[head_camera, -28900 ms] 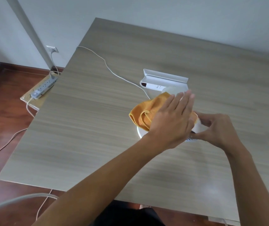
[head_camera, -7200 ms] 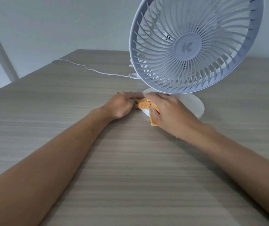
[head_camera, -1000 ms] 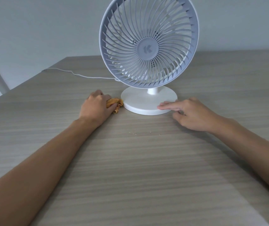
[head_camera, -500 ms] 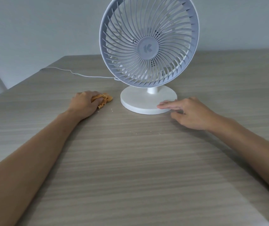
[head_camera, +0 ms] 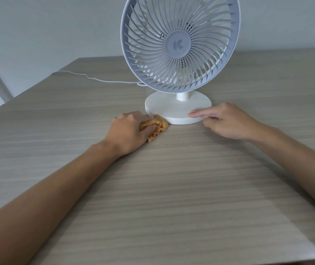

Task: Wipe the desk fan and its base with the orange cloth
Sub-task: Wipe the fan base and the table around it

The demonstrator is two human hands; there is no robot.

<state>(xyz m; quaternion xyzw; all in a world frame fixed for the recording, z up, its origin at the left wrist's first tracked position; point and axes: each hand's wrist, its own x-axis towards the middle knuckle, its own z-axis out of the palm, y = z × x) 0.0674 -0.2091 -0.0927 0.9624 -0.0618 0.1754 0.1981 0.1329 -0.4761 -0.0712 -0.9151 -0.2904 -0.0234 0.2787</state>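
My left hand (head_camera: 129, 131) gripped the bunched orange cloth (head_camera: 157, 126) against the fan base (head_camera: 177, 107) rim; right hand (head_camera: 223, 121) steadied it, forefinger extended. I judged wiping nearly finished.

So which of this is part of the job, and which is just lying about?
Job: desk fan; its base; orange cloth, held by left hand; right hand touching the base.
Lying about: white cable; crumbs; desk.

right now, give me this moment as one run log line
left hand: grips orange cloth at base edge | right hand: fingers rest on base | desk fan: upright | crumbs on desk
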